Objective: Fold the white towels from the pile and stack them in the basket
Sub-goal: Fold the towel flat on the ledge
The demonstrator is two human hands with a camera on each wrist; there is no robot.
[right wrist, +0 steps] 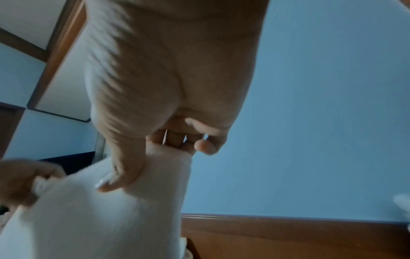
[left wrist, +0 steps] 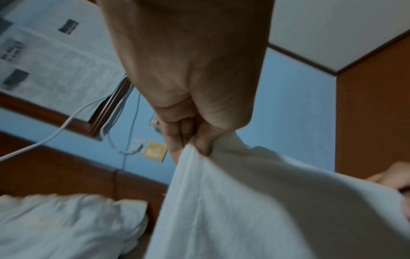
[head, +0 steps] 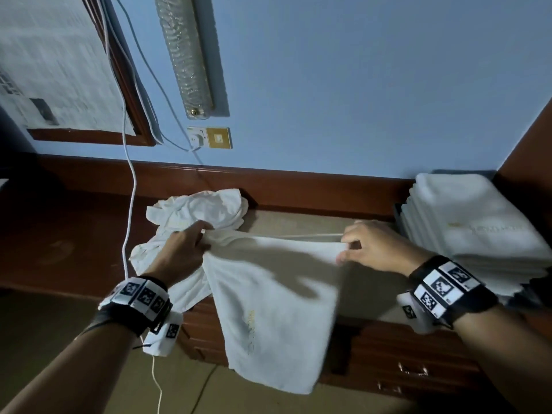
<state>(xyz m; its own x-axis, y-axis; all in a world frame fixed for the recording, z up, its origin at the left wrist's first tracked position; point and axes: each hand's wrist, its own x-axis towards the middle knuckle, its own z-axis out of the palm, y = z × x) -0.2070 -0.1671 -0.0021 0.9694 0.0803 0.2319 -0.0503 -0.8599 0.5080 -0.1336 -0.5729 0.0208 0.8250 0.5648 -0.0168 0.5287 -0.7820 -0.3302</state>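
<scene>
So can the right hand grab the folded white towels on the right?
Probably not yet: the right hand pinches the hanging white towel. The folded white towel stack sits close beside it, nothing between.

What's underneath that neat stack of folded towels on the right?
The stack hides nearly everything beneath it. Only a dark edge shows at its left side, perhaps the basket; its bottom and contents are covered.

A bare strip of desk (head: 298, 225) lay open between the messy pile (head: 197, 213) on the left and the tall folded stack (head: 472, 222) on the right. A white cable (head: 130, 204) hung down left of the pile.
</scene>
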